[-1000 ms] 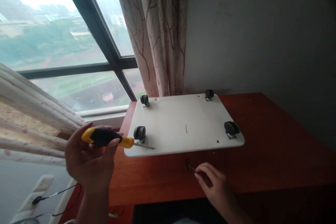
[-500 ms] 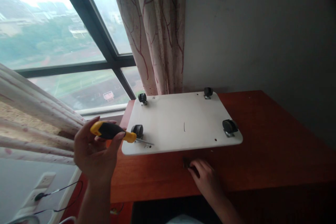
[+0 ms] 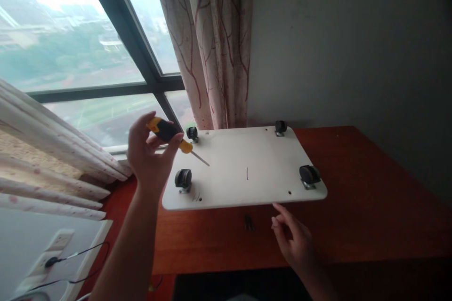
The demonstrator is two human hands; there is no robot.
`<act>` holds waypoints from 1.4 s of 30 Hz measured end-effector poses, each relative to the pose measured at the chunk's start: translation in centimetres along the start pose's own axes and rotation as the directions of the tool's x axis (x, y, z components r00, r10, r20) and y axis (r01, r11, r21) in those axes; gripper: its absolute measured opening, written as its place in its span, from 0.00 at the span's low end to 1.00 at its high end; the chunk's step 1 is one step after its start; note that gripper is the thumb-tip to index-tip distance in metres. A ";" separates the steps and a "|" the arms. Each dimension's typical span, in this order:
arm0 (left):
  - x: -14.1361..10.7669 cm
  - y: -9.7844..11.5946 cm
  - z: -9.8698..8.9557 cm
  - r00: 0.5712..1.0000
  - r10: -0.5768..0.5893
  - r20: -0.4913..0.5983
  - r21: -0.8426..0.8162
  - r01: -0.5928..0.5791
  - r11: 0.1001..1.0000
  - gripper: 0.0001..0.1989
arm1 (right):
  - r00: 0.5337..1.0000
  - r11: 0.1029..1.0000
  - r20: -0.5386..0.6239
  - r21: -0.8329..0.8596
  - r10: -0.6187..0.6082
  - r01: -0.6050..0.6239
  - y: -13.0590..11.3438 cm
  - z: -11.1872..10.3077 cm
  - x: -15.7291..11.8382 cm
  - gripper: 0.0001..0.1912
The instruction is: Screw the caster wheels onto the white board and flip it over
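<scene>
A white board (image 3: 226,164) with rounded corners lies on the reddish wooden table, a black caster near each corner. Over its left part, my left hand (image 3: 151,150) grips a yellow and black screwdriver (image 3: 165,131), the metal shaft pointing down to the right. My right hand (image 3: 293,240) is just in front of the board's near edge, index finger extended towards that edge and fingers apart, with nothing seen in it. Left of this hand, small dark pieces (image 3: 249,222) lie on the table, too blurred to make out.
The wooden table (image 3: 360,197) stretches to the right, against a grey wall. A window (image 3: 88,56) and patterned curtains (image 3: 219,47) stand behind and to the left. Sockets with a black plug (image 3: 52,262) and cables are at the lower left.
My left hand has risen and moved right with the screwdriver, away from the near left caster. My right hand has left the small dark pieces, shifted right and opened its fingers.
</scene>
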State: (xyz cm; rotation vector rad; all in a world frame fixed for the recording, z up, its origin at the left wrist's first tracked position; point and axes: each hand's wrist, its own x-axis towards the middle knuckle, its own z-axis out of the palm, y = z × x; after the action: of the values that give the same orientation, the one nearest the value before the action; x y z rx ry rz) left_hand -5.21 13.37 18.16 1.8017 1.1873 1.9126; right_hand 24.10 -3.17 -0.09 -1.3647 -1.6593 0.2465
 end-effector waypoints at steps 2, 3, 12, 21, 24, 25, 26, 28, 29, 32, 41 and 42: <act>1.8 -1.2 0.7 0.997 0.018 0.078 0.073 -0.023 0.997 0.31 | 0.999 0.999 0.010 0.018 0.041 -0.041 0.5 -0.1 0.2 0.23; 2.7 -2.0 1.2 0.994 0.005 0.111 0.114 -0.018 0.993 0.30 | 0.998 0.998 0.020 0.022 0.064 -0.065 0.7 0.0 0.2 0.26; 8.4 -9.1 5.3 0.977 0.147 0.153 0.382 -0.195 0.903 0.28 | 0.986 0.990 0.090 -0.053 0.137 -0.133 3.3 2.4 -1.4 0.31; 8.8 -10.3 6.2 0.966 0.164 0.198 0.436 -0.237 0.868 0.27 | 0.977 0.984 0.118 0.007 0.176 -0.178 4.0 2.6 -1.8 0.30; 8.7 -10.5 6.3 0.966 0.154 0.207 0.421 -0.230 0.877 0.27 | 0.977 0.983 0.112 0.015 0.180 -0.183 3.9 2.6 -1.8 0.29; 8.7 -10.6 6.3 0.965 0.151 0.215 0.419 -0.231 0.878 0.27 | 0.977 0.983 0.111 0.017 0.182 -0.185 3.9 2.6 -1.8 0.29; 8.7 -10.7 6.3 0.963 0.149 0.223 0.420 -0.233 0.877 0.27 | 0.976 0.982 0.114 0.020 0.185 -0.189 3.9 2.6 -1.8 0.29; 8.6 -10.8 6.4 0.961 0.150 0.233 0.427 -0.239 0.872 0.26 | 0.974 0.980 0.125 0.032 0.191 -0.196 3.9 2.7 -1.8 0.29; 8.5 -10.8 6.4 0.961 0.151 0.234 0.430 -0.241 0.870 0.26 | 0.972 0.979 0.131 0.039 0.194 -0.201 3.8 2.6 -1.8 0.29; 8.4 -11.1 6.4 0.961 0.157 0.229 0.426 -0.244 0.871 0.28 | 0.970 0.977 0.140 0.051 0.198 -0.207 3.8 2.6 -1.8 0.30; 8.9 -12.5 6.5 0.979 0.162 0.120 0.454 -0.199 0.868 0.31 | 0.972 0.979 0.126 0.005 0.200 -0.203 4.0 2.7 -2.0 0.29; 8.9 -12.5 6.6 0.976 0.174 0.133 0.462 -0.216 0.860 0.30 | 0.971 0.979 0.127 0.010 0.200 -0.203 4.0 2.7 -2.0 0.29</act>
State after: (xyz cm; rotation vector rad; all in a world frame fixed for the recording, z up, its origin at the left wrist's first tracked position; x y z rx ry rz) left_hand -5.15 29.77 15.12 2.3072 1.6045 1.7179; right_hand 24.63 -2.35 -5.24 -1.5286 -1.6142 0.4772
